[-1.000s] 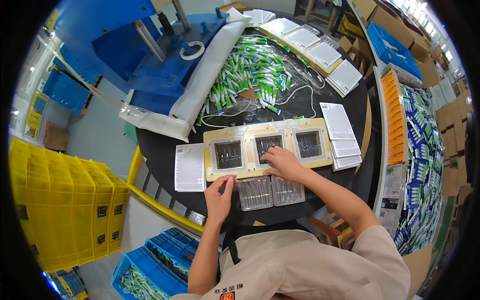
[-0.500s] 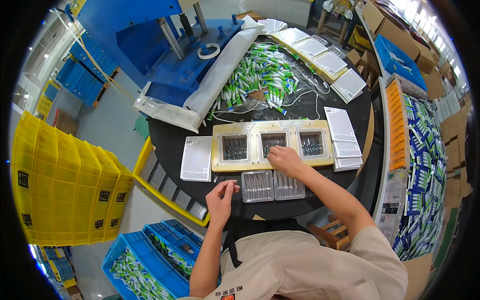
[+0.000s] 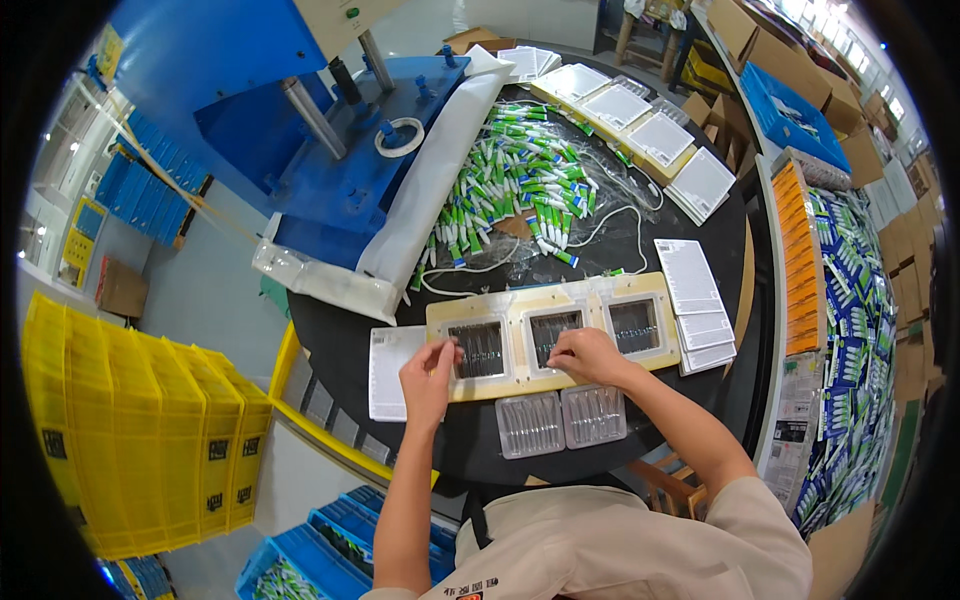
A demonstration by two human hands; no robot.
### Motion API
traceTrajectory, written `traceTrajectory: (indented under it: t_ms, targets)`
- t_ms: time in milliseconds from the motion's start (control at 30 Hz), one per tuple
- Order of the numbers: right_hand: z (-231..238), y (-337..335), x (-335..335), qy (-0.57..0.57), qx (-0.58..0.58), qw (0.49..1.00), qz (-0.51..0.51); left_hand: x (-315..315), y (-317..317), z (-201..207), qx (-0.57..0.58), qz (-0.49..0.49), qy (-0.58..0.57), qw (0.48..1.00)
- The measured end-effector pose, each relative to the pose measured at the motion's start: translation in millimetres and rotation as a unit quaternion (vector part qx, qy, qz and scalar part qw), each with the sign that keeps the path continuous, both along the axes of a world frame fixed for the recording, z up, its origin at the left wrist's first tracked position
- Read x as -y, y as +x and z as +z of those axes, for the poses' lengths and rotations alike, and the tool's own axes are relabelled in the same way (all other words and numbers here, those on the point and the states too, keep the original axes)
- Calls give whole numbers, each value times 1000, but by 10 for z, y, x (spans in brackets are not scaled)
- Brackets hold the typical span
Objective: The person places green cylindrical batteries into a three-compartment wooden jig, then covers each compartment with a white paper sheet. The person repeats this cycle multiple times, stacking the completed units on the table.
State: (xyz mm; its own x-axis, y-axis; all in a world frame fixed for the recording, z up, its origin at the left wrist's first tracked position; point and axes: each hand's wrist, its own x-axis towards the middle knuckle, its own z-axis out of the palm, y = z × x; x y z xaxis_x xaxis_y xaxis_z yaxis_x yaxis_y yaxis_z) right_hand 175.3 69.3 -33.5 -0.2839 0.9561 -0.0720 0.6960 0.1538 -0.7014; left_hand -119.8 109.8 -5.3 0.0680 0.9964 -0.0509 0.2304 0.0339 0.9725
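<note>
A cream-yellow frame [image 3: 516,345] with three square windows lies across the round black table in front of me. Ridged clear plastic trays sit inside its windows. My left hand [image 3: 428,380] is at the frame's left end, its pinched fingertips by the left window. Over the lower part of the middle window is my right hand [image 3: 590,358], thumb and fingers drawn together. Whatever either hand may hold is too small to make out. Two more clear ridged trays, a left one [image 3: 530,427] and a right one [image 3: 594,416], lie side by side against the frame's near edge.
White printed cards [image 3: 386,378] lie left of the frame, and a fanned card stack [image 3: 688,275] lies right. Beyond is a heap of green-and-white tubes [image 3: 510,180]. A blue press [image 3: 345,190] stands far left; a second loaded frame [image 3: 610,110] lies at the back. Yellow crates [image 3: 140,430] stand at left.
My left hand has risen from beside the loose clear trays to the frame's left window. My right hand stays at the middle window, slightly shifted toward its near edge. The whole view has shifted.
</note>
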Motion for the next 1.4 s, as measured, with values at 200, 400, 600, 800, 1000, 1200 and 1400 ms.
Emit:
traceTrajectory:
  t_ms: [200,400,600,800,1000,1200,1400]
  targets:
    - [58,191,-868,94,-82,975,-185,-1500,321,-490,-252,-31,185,949]
    - [-277,286,-1458,133,106,969,-178,-2101,719,-801,-457,-31,119,881]
    - [148,-122,-804,50,-228,939,-253,-1431,319,-278,-117,-4,91,989]
    - [49,-1026,-270,256,-134,952,-101,-49,-104,-135,-242,-13,289,926]
    - [-241,-1244,-249,322,13,946,35,64,-125,-448,-328,-58,398,855]
    - [-230,-1339,-143,317,23,948,-2,66,-137,-559,-331,-59,396,854]
    - [-164,-1400,-110,246,17,969,-7,45,-166,-608,-340,-68,394,851]
